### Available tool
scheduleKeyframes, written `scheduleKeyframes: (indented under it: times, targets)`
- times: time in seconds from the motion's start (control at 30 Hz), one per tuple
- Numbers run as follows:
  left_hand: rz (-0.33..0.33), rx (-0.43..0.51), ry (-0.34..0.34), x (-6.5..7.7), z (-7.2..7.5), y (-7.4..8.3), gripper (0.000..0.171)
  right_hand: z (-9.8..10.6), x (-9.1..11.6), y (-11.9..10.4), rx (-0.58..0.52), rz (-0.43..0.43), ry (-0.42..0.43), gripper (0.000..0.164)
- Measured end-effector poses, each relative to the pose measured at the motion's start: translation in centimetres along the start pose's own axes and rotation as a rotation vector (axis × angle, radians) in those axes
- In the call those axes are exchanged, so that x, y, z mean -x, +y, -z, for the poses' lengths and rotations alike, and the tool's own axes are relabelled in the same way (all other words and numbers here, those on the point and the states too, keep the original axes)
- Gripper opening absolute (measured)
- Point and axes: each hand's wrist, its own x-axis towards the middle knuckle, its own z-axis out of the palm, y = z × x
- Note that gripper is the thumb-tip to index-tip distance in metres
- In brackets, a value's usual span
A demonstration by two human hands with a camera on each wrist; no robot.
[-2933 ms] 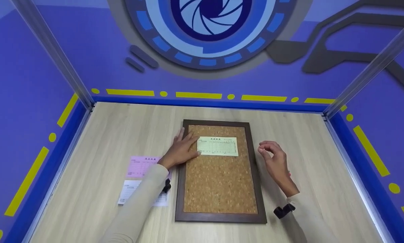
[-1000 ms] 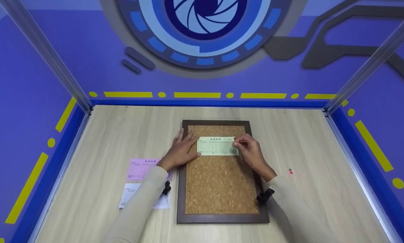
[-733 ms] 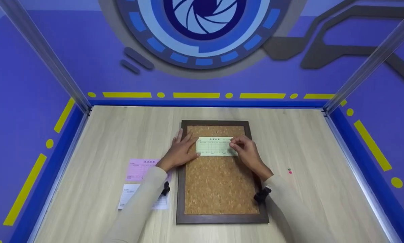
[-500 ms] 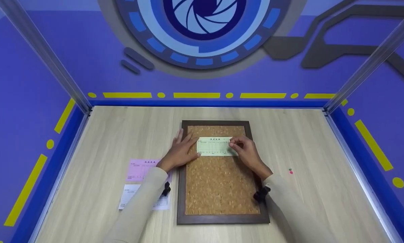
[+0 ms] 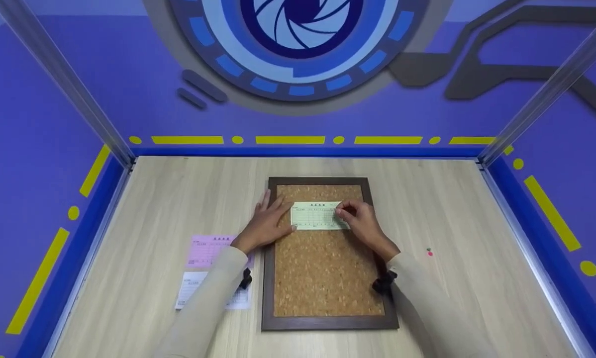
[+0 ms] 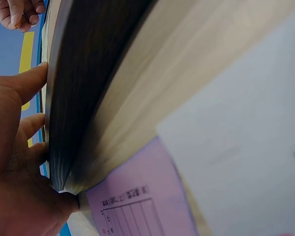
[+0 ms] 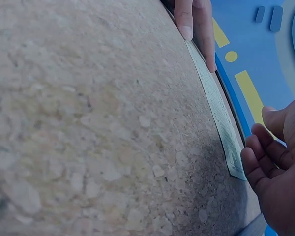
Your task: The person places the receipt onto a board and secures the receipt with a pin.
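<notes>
A pale green printed form slip [image 5: 314,217] lies across the upper part of a dark-framed cork board [image 5: 328,273]. My left hand [image 5: 264,226] is spread over the board's left frame, forefinger and thumb touching the slip's left end. Above the slip's right end, my right hand [image 5: 366,223] has its thumb and forefinger pinched together. The left wrist view shows a bit of orange, apparently a push pin [image 6: 18,25], mostly hidden between those fingertips. In the right wrist view the slip [image 7: 216,110] lies flat on the cork.
Left of the board lie a pink form slip [image 5: 208,248] and a white form slip [image 5: 191,286], partly covered by my left sleeve. Small red and green pieces, likely pins [image 5: 430,252], lie on the table to the right. Blue panels [image 5: 298,152] enclose the back and sides.
My right hand has come from beside the board's right edge to over the slip's right end, then edged slightly left. My left hand has stayed in place.
</notes>
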Motion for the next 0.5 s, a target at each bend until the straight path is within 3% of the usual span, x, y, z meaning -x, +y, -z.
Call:
scheduleKeyframes:
  times: [0.5]
  targets:
    - [-0.003, 0.01, -0.003, 0.2, 0.1, 0.1, 0.076, -0.3, -1.6, -0.6, 0.028, -0.047, -0.036, 0.007]
